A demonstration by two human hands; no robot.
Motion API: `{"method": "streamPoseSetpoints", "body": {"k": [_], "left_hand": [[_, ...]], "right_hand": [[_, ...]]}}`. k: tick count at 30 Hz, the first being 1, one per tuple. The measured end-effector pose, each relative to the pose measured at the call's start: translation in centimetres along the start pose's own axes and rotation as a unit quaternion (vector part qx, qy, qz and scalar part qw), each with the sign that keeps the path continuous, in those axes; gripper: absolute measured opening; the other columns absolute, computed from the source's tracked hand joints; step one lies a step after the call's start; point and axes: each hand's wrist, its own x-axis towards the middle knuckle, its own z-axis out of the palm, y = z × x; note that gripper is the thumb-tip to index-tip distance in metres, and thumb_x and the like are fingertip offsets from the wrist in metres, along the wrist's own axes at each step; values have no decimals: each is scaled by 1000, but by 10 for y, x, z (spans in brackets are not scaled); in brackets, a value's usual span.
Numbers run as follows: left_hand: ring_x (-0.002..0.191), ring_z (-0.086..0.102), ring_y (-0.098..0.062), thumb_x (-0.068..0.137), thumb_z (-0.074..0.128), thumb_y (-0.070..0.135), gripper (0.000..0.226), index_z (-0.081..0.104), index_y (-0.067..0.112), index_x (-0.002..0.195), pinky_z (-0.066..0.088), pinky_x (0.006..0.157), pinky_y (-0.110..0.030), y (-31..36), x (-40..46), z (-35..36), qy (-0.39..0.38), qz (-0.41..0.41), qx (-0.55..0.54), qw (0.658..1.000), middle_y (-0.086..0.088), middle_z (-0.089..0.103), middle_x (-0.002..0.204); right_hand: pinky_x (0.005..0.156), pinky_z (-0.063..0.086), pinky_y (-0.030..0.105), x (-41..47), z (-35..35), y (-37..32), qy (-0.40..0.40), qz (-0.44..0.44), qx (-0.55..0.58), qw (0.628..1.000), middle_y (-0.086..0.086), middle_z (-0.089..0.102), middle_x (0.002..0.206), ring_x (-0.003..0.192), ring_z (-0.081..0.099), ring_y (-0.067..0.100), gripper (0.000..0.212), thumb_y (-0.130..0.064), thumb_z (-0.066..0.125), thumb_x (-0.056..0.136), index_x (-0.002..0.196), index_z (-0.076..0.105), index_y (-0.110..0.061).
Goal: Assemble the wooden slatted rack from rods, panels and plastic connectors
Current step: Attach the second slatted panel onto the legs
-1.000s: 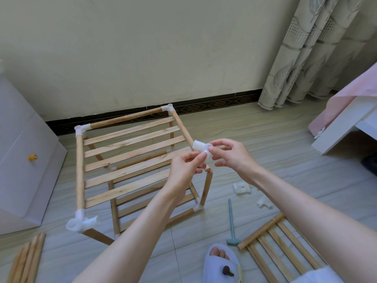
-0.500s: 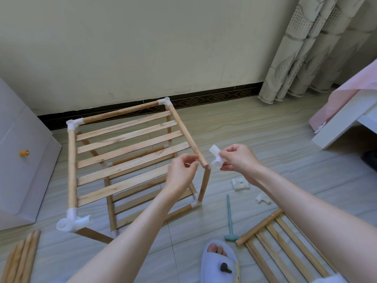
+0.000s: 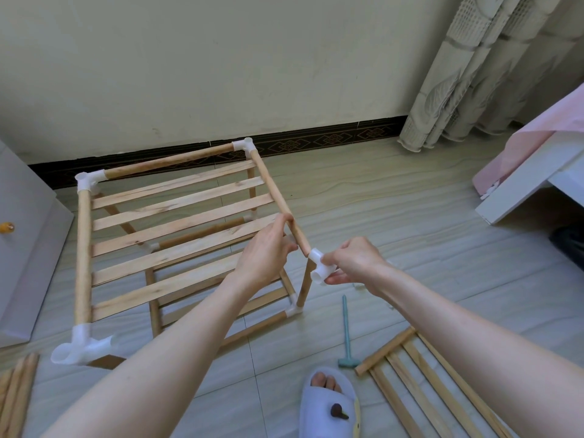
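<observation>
The partly built wooden rack [image 3: 177, 229] stands on the floor with a slatted top panel and white plastic corner connectors. My left hand [image 3: 265, 251] grips the right top rod [image 3: 275, 197] near its front end. My right hand [image 3: 354, 263] holds a white plastic connector [image 3: 319, 267] with one socket against that rod's end, above the upright rod [image 3: 305, 289] of the front right corner. A connector [image 3: 82, 346] sits on the rack's front left corner with open sockets.
A second slatted panel [image 3: 420, 377] lies on the floor at lower right. A teal small hammer [image 3: 347, 336] lies beside my slippered foot [image 3: 328, 403]. Loose rods [image 3: 15, 396] lie at the lower left. A white cabinet [image 3: 22, 248] stands left, a bed [image 3: 537, 165] right.
My right hand pulled the connector away from the corner, turned it, and now brings it back onto the rod's end. My left hand shifted to grip the rod.
</observation>
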Motion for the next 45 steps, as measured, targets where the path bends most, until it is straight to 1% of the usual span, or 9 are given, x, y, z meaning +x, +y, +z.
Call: {"method": "streamPoseSetpoints", "body": {"k": [8,15,23,28,35,38,40,42,45], "left_hand": [[105,53,-22,93,54,9,39,40,15,129,45,87,-35,-2,3,4,37,1,-60,997,-10,58,113],[90,51,-16,93,55,9,35,44,16,125,46,80,-33,0,6,-4,39,-3,-92,995,-1,53,100],[89,54,-16,94,52,11,32,47,19,125,45,81,-30,-4,9,-10,16,0,-92,996,10,51,84],[103,55,-22,94,52,9,36,45,21,127,46,91,-38,-11,8,-5,-1,4,-75,997,-5,59,106],[120,49,-22,94,50,14,46,37,25,137,41,99,-46,-15,5,-8,-55,25,-6,998,-2,54,130],[130,40,-19,95,49,16,52,31,25,143,35,106,-44,-19,-9,-17,-66,56,51,995,1,44,143],[134,34,-18,96,47,19,53,28,23,145,30,110,-40,-25,-26,-29,-65,70,99,991,0,40,145],[137,28,-17,97,47,22,53,27,23,146,26,112,-38,-31,-46,-44,-55,91,151,983,0,35,148],[143,16,-18,97,46,28,55,23,26,147,15,118,-36,-42,-75,-73,-41,108,220,969,0,23,154]], "right_hand": [[60,58,25,-5,2,-2,-21,-14,30,999,20,60,108,71,71,30,16,-8,66,83,81,50,-5],[79,58,35,-1,10,-4,-6,-30,75,997,19,65,101,72,71,28,15,-10,67,84,87,52,-6],[74,58,28,-1,11,-4,-7,-50,100,994,17,65,95,72,69,27,8,-2,61,87,94,58,-1],[69,58,26,0,12,0,0,-36,130,991,19,63,95,70,69,25,5,2,61,87,85,59,-2],[66,58,24,2,13,0,4,-19,146,989,19,62,99,69,67,23,4,2,59,88,90,59,-1],[72,56,27,-3,14,-2,34,-41,60,997,14,63,97,66,66,19,8,-3,53,92,89,60,-5],[71,49,28,-14,12,-3,88,-105,-104,985,11,64,97,71,61,20,14,-10,48,94,92,61,-7],[72,40,29,-26,13,-5,140,-185,-274,933,10,62,103,86,54,23,21,-20,46,95,100,62,-7],[85,38,35,-41,26,-14,160,-295,-401,853,7,56,115,106,50,24,33,-32,43,97,117,56,-10]]}}
